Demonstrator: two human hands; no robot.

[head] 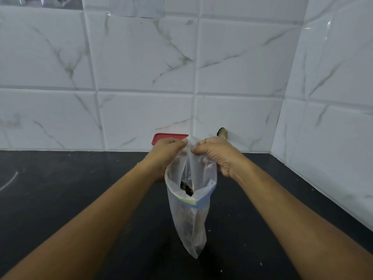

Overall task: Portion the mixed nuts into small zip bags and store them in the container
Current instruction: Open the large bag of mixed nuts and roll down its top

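The left hand (168,147) pinches the zip bag (189,219) by its top edge above the desk (60,188). Nuts (186,188) sit inside. The right hand (216,154) fingers pinch it too. Its mouth gapes, so a slipped pinch could spill them.

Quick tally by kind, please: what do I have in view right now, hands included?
Hands: 2, left hand and right hand, both pinching the bag's top edge
Zip bag: 1, clear, mouth open
Red lid: 1, partly hidden
Small dark object by the wall, unidentifiable: 1
Total: 5
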